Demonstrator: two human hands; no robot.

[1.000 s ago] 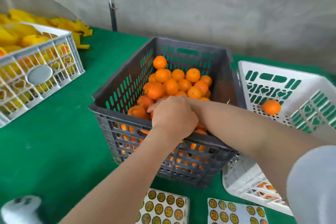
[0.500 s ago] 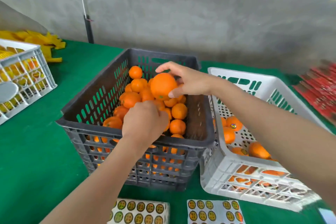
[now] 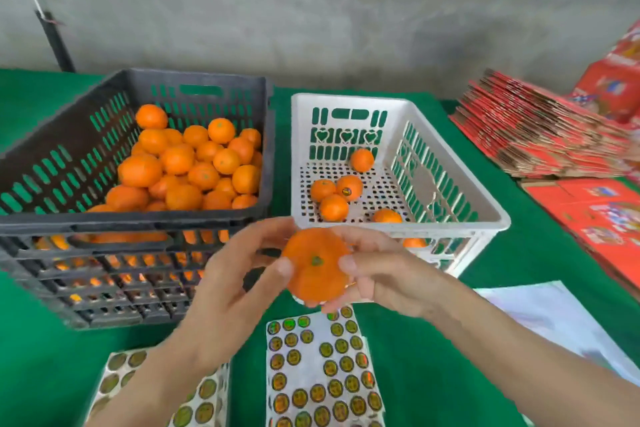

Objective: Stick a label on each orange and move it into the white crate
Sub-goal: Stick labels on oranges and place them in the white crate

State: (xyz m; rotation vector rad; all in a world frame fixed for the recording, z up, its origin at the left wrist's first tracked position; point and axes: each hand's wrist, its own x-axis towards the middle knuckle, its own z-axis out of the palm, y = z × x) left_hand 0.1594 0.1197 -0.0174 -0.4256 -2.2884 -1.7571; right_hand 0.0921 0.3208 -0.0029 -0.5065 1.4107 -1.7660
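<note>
Six done: about six oranges [image 3: 333, 207] lie in the white crate [image 3: 346, 99]. One of them [image 3: 349, 187] shows a small dark label. I cannot see labels on the others.
Lots left: the dark crate [image 3: 104, 218] holds a big pile of oranges [image 3: 194, 163], so I think the job is only just begun.
Held orange: the held orange [image 3: 316, 279] is up in the air, in front of both crates and above the label sheets [image 3: 322, 367]. It is near the front wall of the white crate, but in neither crate.
Way it points: its green stalk spot faces up at the camera and its bottom faces down to the table [image 3: 415, 340]. It is nearly round, so it has no real long side.
Right hand: the right hand [image 3: 381, 274] grips the held orange, with the thumb on top and the fingers curled under it.
Left hand: the left hand [image 3: 228, 288] pinches the orange's left edge, thumb in front and fingers loosely bent behind. It is a bit blurry.
Step now: I see no label on the held orange, so I think sticking one on comes next, then a short move into the white crate.
Labels: two sheets lie on the table, with many round labels left.
Side: flat red boxes [image 3: 540, 135] are stacked to the right.
</note>
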